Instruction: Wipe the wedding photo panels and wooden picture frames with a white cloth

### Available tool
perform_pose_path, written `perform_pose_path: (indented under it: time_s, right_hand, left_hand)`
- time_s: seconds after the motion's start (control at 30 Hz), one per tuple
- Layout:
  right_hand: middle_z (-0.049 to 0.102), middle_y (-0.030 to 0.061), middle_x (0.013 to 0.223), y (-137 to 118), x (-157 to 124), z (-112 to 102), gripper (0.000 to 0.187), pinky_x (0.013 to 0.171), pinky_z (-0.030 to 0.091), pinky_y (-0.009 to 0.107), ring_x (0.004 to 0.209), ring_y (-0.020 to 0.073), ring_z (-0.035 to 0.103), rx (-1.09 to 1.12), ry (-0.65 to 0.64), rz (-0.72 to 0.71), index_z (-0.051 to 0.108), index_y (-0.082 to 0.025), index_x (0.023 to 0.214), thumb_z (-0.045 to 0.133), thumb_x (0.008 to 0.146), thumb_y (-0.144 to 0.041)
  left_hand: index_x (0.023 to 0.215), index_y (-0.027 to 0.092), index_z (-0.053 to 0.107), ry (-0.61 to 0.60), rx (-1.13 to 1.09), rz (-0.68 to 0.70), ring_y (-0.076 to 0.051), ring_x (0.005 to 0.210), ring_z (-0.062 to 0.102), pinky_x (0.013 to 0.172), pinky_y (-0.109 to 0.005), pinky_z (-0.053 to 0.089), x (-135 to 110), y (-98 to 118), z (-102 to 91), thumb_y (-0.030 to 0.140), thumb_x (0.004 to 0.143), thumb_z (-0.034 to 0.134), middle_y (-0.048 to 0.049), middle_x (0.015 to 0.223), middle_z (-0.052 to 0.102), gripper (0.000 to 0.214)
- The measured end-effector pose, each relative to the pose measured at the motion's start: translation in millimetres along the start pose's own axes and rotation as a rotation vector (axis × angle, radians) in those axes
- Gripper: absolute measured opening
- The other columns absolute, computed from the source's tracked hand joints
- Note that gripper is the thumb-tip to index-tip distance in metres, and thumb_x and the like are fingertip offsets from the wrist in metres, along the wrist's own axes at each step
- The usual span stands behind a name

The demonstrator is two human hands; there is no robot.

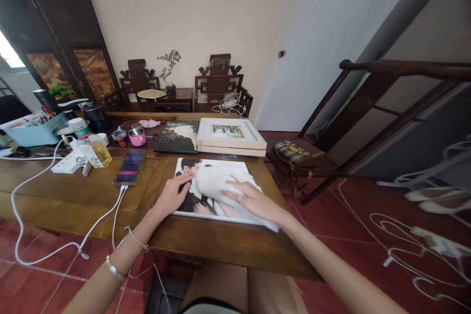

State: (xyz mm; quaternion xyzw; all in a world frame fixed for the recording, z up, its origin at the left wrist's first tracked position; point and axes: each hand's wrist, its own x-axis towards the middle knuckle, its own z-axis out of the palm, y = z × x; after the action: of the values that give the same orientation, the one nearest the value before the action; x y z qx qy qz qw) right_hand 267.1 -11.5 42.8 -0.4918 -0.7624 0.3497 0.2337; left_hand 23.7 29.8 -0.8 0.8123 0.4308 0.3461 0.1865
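Observation:
A wedding photo panel [196, 206] with a white border lies flat on the wooden table [176, 235] in front of me. My right hand [252, 199] presses a bunched white cloth [213, 180] against its surface, with the fingers bent over the cloth. The cloth hides much of the picture's upper right and trails past the near right corner. My left hand [176, 191] rests on the panel's left side, fingers stretched out and holding nothing.
Behind the panel lie light wooden frames [231, 137], stacked, and a dark photo panel [176, 136]. To the left are a phone [129, 167] on a charging cable, a power strip [68, 163], a bottle [90, 144] and a pink cup [137, 137]. A wooden chair [312, 157] stands right.

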Motion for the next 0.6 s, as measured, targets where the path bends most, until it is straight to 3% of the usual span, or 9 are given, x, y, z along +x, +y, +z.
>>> perform_pose_path:
  time_s: [0.13,0.2,0.27,0.37,0.43,0.6]
  right_hand:
    - [0.066,0.0025,0.108,-2.2,39.8,2.9,0.034,0.11,0.013,0.045,0.115,0.026,0.049,0.052,0.108,-0.146,0.067,-0.022,0.094,0.04,0.088,-0.042]
    - [0.065,0.003,0.108,-6.7,58.9,8.5,0.036,0.105,0.027,0.045,0.108,0.0249,0.055,0.11,0.096,-0.151,0.065,-0.021,0.096,0.038,0.088,-0.043]
    - [0.064,0.0058,0.11,-9.4,76.2,15.8,0.038,0.089,0.046,0.043,0.096,0.0246,0.061,0.2,0.06,-0.129,0.063,-0.02,0.1,0.038,0.088,-0.044]
    - [0.063,0.0093,0.109,-10.5,93.3,23.8,0.039,0.066,0.054,0.038,0.081,0.0238,0.064,0.275,0.02,-0.097,0.061,-0.019,0.105,0.04,0.086,-0.047]
    - [0.064,0.0087,0.108,-10.1,95.3,23.4,0.039,0.068,0.054,0.038,0.081,0.0237,0.064,0.261,0.016,-0.108,0.062,-0.019,0.104,0.042,0.085,-0.047]
    - [0.063,0.005,0.112,1.3,72.0,2.0,0.036,0.095,0.039,0.042,0.103,0.0255,0.057,0.2,0.024,-0.17,0.065,-0.02,0.099,0.044,0.085,-0.045]
  left_hand:
    - [0.114,0.017,0.061,-0.003,-0.001,0.021,-0.019,0.121,0.048,0.106,-0.039,0.035,-0.2,0.1,-0.4,0.023,0.085,0.044,-0.0062,0.126,0.056,0.035]
    - [0.115,0.017,0.061,-0.005,-0.007,0.032,-0.019,0.122,0.048,0.106,-0.039,0.035,-0.6,-1.0,-0.3,0.022,0.085,0.044,-0.006,0.126,0.056,0.035]
    - [0.114,0.019,0.061,0.004,-0.012,0.037,-0.019,0.121,0.048,0.106,-0.04,0.036,-1.2,-2.6,0.0,0.023,0.085,0.045,-0.0052,0.124,0.057,0.034]
    - [0.113,0.02,0.062,0.004,-0.014,0.023,-0.02,0.119,0.05,0.104,-0.04,0.038,-1.9,-3.7,-0.2,0.024,0.085,0.046,-0.0049,0.122,0.059,0.032]
    - [0.112,0.02,0.063,-0.002,-0.016,0.01,-0.021,0.118,0.052,0.103,-0.04,0.039,-2.0,-2.7,-0.9,0.025,0.085,0.047,-0.0053,0.121,0.06,0.032]
    - [0.112,0.019,0.063,-0.013,-0.021,0.019,-0.02,0.12,0.05,0.105,-0.039,0.037,-1.1,-0.2,-1.8,0.023,0.085,0.046,-0.0059,0.124,0.058,0.032]
